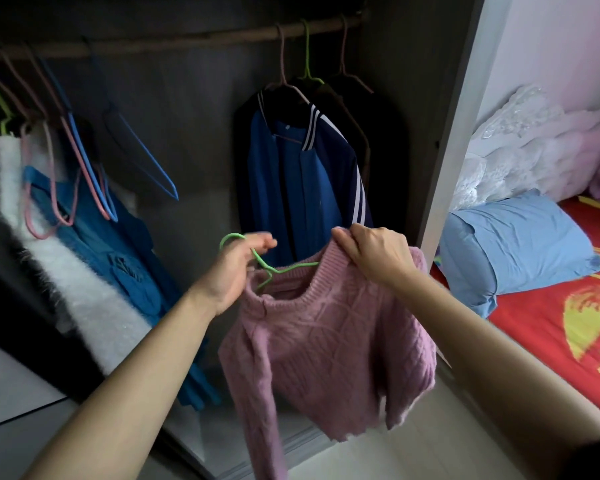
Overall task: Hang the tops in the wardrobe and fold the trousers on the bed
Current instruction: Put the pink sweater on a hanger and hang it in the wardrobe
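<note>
A pink cable-knit sweater [329, 341] hangs in front of the open wardrobe, low in the middle of the head view. A green hanger [274, 268] sits partly inside its neck opening. My left hand [236, 268] grips the hanger just below its hook. My right hand [374, 254] pinches the sweater's right shoulder and holds it up. The wardrobe rail [174, 41] runs across the top, well above both hands.
On the rail hang a blue jacket with white stripes [302, 181] and dark tops at the right, a white fluffy top [49, 244], a blue garment [125, 268] and empty hangers [142, 157] at the left. The wardrobe's side panel [461, 126] stands right. A bed with red sheet [541, 323] and blue pillow [520, 240] lies beyond.
</note>
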The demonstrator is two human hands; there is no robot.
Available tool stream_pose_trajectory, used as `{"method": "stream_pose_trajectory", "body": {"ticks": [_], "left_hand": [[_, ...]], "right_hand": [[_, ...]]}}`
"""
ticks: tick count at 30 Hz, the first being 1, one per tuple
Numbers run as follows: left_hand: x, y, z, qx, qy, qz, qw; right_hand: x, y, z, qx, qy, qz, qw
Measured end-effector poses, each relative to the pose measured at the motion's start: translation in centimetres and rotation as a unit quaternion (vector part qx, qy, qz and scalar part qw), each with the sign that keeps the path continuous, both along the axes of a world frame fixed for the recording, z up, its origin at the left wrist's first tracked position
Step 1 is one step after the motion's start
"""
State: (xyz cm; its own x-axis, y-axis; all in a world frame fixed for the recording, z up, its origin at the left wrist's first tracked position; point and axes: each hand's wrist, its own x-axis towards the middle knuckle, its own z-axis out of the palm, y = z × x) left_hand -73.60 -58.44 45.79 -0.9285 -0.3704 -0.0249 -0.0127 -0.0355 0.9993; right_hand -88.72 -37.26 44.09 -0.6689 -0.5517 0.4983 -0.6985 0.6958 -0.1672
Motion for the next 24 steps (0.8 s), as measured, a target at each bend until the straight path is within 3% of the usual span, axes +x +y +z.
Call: {"method": "stream_pose_trajectory", "body": {"ticks": [4,8,11,14,19,24], "left_hand": [[-1.7,0.3,1.9,-0.09,0.009,0.039,0.995],[-3.9,3.3,3.3,-0.092,0.06,0.035,0.993],[-4.8,5.5,4.9,-0.066,0.082,0.045,0.993],[-5.1,5.1,5.4,-0.011,0.102,0.08,0.991],[-4.6,3.6,6.6,-0.001,0.121,0.104,0.987],[-4.4,2.8,9.1,-0.028,0.141,0.087,0.986]], "right_hand": [[-0.1,-0.1,0.0,0.001,0.008,-0.004,1.0],[1.8,-1.7,0.1,-0.031,0.041,0.03,0.998],[3.0,-2.6,-0.5,-0.04,-0.008,0.098,0.994],[2.6,-1.2,-1.2,-0.02,-0.062,0.144,0.987],[1.2,1.9,-2.7,0.042,-0.141,0.162,0.976],[1.2,1.8,-1.5,0.072,-0.121,0.156,0.978]]}}
